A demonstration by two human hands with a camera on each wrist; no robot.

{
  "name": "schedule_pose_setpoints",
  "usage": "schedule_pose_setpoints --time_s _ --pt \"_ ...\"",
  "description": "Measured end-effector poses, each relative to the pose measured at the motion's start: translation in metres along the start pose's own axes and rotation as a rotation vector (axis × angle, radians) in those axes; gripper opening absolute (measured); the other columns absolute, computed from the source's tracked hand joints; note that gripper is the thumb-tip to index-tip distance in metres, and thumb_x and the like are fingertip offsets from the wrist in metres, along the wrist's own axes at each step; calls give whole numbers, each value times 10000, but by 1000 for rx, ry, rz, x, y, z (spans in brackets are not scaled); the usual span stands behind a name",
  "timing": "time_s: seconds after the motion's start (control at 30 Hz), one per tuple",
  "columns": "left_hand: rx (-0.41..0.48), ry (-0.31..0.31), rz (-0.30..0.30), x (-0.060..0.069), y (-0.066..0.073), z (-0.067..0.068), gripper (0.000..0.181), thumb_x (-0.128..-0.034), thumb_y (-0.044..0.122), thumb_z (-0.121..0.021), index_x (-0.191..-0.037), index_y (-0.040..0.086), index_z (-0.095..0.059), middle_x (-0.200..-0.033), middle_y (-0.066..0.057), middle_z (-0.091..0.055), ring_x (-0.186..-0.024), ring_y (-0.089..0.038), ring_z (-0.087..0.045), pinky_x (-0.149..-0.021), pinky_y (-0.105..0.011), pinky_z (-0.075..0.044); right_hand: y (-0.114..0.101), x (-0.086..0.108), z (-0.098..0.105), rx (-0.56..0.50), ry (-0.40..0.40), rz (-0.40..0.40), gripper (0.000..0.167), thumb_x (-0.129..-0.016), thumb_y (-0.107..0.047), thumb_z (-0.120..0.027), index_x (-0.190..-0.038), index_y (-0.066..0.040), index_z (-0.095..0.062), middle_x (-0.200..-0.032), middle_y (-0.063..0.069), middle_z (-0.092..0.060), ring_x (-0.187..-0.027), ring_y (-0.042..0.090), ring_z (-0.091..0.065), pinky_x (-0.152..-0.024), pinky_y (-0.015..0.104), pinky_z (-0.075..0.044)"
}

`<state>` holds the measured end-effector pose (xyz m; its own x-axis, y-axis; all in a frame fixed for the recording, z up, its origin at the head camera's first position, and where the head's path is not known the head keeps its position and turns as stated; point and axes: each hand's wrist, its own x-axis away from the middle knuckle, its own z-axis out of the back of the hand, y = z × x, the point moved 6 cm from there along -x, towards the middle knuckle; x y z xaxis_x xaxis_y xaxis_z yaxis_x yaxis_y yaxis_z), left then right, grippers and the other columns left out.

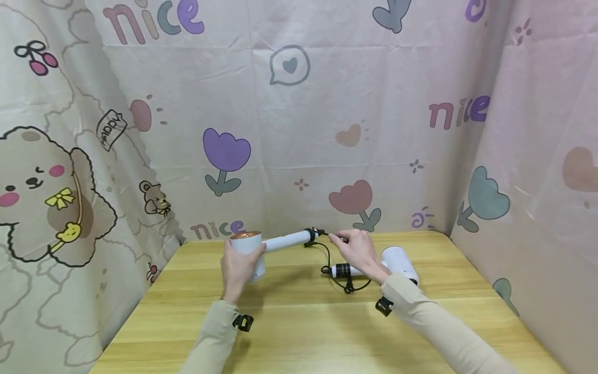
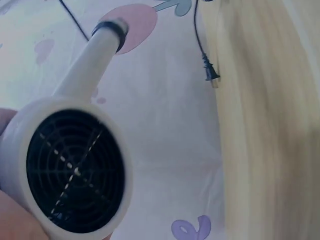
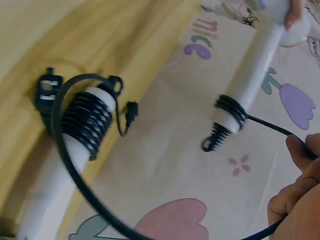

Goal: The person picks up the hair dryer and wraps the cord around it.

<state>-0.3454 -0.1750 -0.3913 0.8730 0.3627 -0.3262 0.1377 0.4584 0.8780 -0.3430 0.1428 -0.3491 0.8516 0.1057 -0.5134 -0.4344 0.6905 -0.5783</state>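
My left hand [image 1: 236, 267] grips the round head of a white hair dryer [image 1: 288, 241], lifted above the table. The dryer's handle extends to the right, with several turns of black cord [image 3: 230, 111] around its end. In the left wrist view, the dark grille [image 2: 75, 170] on the dryer's head faces the camera. My right hand [image 1: 357, 249] holds the cord just beyond the handle's end; in the right wrist view a length runs taut from the handle to its fingers. Below it lies a second white hair dryer [image 1: 401, 262], its black cord [image 3: 85, 120] coiled round the handle.
The wooden table [image 1: 299, 332] reaches back to a patterned cloth [image 1: 289, 135] that hangs behind and at both sides. A black plug [image 2: 211, 70] shows near the table's edge in the left wrist view. Loose cord loops beside the second dryer.
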Motion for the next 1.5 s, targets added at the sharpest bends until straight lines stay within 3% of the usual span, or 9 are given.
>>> schedule_pose_setpoints --time_s 0.13,0.27,0.37,0.5,0.67,0.83,1.07,1.33,1.5 --pt "32 89 -27 4 -1 -1 920 -697 472 -857 -1387 67 -402 -1028 -188 -648 -848 -340 -644 -655 -372 -551 5 8 -8 -50 -43 -19 239 -977 -310 -596 -927 -178 -789 -513 -22 -447 -451 62 -289 -482 231 -316" --pt "63 135 -23 5 -3 -2 894 -702 456 -856 -1371 58 -416 -1022 -179 -644 -857 -321 -626 -660 -336 -509 11 13 -17 -67 -85 -8 233 -991 -285 -576 -995 -178 -782 -709 -12 -688 -499 51 -366 -532 235 -377" --pt "148 113 38 5 -8 -4 893 -720 416 -855 -1382 31 -396 -1082 -179 -613 -918 -309 -607 -716 -338 -520 15 15 -22 -79 -120 4 233 -1003 -262 -558 -989 -179 -775 -912 2 -755 -559 66 -437 -595 253 -422" --pt "278 74 130 6 -13 -7 899 -737 381 -855 -1401 20 -368 -1159 -169 -557 -982 -282 -579 -775 -342 -541 19 16 -27 -117 -159 2 233 -1015 -254 -538 -962 -208 -760 -964 18 -747 -625 89 -482 -669 287 -454" --pt "423 44 176 6 -14 -14 804 -755 323 -848 -1359 47 -394 -1158 -131 -541 -936 -224 -582 -739 -305 -555 21 16 -29 -164 -183 9 244 -1023 -248 -522 -967 -205 -756 -1044 46 -743 -743 116 -538 -793 346 -479" --pt "590 -44 299 9 -21 -28 736 -791 304 -824 -1342 60 -401 -1160 -89 -536 -864 -155 -617 -732 -310 -572 28 19 -33 -212 -219 -21 247 -1032 -240 -505 -1018 -178 -744 -836 27 -669 -632 128 -425 -704 317 -423" --pt "675 -104 454 17 -34 -33 711 -802 346 -811 -1303 34 -414 -1005 -24 -625 -782 -129 -668 -727 -326 -582 31 23 -39 -288 -290 -65 285 -1051 -235 -462 -1087 -125 -723 -598 -7 -416 -515 77 -320 -530 239 -344" --pt "791 -131 514 19 -38 -34 621 -835 390 -771 -1225 27 -452 -843 29 -684 -745 -138 -694 -733 -317 -589 39 27 -41 -390 -340 -90 303 -1055 -229 -452 -1090 -68 -706 -603 22 -421 -502 67 -321 -508 252 -345" --pt "788 -185 515 17 -41 -33 571 -863 443 -722 -1212 49 -500 -832 55 -687 -758 -117 -685 -741 -281 -573 60 23 -43 -425 -349 -228 295 -1038 -259 -492 -1074 -67 -712 -614 -4 -409 -524 101 -310 -517 261 -329"
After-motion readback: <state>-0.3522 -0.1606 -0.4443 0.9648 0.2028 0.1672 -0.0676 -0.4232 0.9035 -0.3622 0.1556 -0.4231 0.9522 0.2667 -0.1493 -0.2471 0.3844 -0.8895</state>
